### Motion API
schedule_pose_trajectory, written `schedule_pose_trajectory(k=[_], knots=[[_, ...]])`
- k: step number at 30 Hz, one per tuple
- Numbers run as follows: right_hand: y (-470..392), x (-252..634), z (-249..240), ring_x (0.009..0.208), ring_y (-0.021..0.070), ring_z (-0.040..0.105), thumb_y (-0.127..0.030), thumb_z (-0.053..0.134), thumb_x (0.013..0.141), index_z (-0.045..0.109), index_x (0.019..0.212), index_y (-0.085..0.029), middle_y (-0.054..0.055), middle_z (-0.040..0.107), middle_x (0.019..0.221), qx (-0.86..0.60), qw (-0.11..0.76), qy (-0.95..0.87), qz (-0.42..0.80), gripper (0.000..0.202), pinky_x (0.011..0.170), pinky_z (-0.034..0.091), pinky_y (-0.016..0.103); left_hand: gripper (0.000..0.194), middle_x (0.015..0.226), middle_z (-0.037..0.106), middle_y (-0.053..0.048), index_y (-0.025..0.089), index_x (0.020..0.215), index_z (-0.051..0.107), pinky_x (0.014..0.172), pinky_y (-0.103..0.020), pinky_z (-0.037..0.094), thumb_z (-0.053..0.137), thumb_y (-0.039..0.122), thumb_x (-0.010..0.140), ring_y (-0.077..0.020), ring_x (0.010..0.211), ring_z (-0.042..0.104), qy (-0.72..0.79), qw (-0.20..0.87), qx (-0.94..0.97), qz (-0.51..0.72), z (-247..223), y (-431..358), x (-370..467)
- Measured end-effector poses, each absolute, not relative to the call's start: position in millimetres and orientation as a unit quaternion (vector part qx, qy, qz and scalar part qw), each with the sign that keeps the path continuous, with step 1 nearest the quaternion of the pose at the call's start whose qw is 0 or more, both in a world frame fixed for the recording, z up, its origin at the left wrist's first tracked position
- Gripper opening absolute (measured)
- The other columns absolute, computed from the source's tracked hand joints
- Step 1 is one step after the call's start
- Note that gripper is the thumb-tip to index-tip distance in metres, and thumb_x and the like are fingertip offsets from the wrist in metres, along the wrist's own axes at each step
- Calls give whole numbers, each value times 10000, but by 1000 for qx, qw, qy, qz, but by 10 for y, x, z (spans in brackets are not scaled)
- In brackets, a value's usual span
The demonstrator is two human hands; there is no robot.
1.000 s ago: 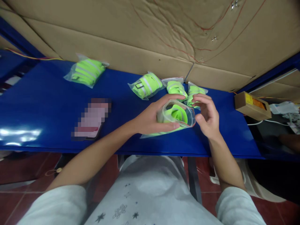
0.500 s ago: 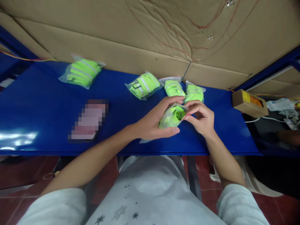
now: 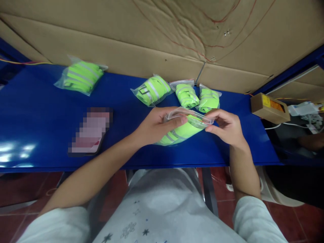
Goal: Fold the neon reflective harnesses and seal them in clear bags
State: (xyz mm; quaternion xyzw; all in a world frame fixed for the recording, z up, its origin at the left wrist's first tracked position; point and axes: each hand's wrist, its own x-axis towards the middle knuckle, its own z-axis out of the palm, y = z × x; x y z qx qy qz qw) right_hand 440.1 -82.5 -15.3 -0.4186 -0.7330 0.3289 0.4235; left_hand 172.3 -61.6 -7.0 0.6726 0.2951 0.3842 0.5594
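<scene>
A clear zip bag (image 3: 181,133) with a folded neon-yellow reflective strap inside is held between my hands, low over the blue table, its mouth spread apart. My left hand (image 3: 158,126) grips the left side of the bag's mouth, thumb on the near side. With thumb and fingertips, my right hand (image 3: 225,126) pinches the right corner of the mouth. Just beyond, two more bagged neon straps lie close together, one bag (image 3: 187,95) left of the other bag (image 3: 209,99).
Another bagged strap (image 3: 153,90) lies left of those, and one more bag (image 3: 82,77) sits farther left. A phone (image 3: 89,131) with a blurred screen rests on the blue table (image 3: 121,125). An open cardboard box (image 3: 269,108) stands at the right. Cardboard panels (image 3: 108,44) rise behind.
The bag has turned so that its side with grey stripes shows, and its mouth is now drawn wide. My right hand has moved slightly right, away from my left.
</scene>
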Motion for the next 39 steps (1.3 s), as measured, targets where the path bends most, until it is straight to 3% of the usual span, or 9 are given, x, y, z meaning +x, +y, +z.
schedule_pose_trajectory(k=[4,10,19,22,27,31,33,39], knots=[[-800,4389,-147,673,160,605,-452,862,800,694,745,-239,13,688,727,-449,453,-702,316,277,650,518,317,476,1108,794,-81,181,1140,806,911,-332,565,658,581,929,-275,1072,720,303,555,685,363,-43,-568,1707],[-781,4293,-103,515,109,554,-486,862,791,644,712,-217,-24,624,623,-455,459,-659,386,355,494,444,258,474,1142,789,-76,185,1146,804,916,-308,554,663,582,929,-259,1071,721,304,554,676,379,-96,-511,1729],[-799,4285,-99,635,133,633,-496,826,835,753,916,-225,3,705,739,-454,449,-645,418,292,602,526,274,463,1127,786,-96,182,1117,790,900,-327,569,805,535,818,-243,1026,729,346,505,656,441,-104,-573,1769],[-792,4290,-118,603,128,633,-494,843,814,741,852,-218,-2,699,701,-456,460,-630,427,297,590,530,268,485,1109,785,-91,176,1078,780,905,-328,574,885,497,729,-239,1015,728,339,494,657,458,-90,-597,1788],[-761,4267,-158,562,123,612,-511,860,786,687,745,-207,-11,674,633,-459,470,-620,429,352,563,503,262,367,865,766,-29,180,911,791,684,-257,530,892,472,712,-166,773,677,394,510,606,466,-115,-578,1812],[-749,4263,-176,569,120,602,-500,839,815,667,720,-200,-11,665,637,-459,452,-632,432,359,556,474,254,380,600,576,39,176,784,729,438,-222,389,910,482,648,-96,502,483,421,595,520,445,-145,-515,1796],[-742,4265,-189,580,117,598,-473,832,832,667,735,-200,-13,661,647,-451,444,-641,434,333,560,470,249,387,578,517,53,180,775,702,396,-211,355,911,477,642,-84,465,442,414,621,509,430,-162,-492,1787],[-726,4188,-264,670,120,604,-476,807,851,732,948,-216,3,709,844,-436,429,-650,451,288,608,507,257,376,603,521,54,173,818,696,397,-186,375,893,464,683,-71,480,446,387,621,523,436,-211,-525,1805]])
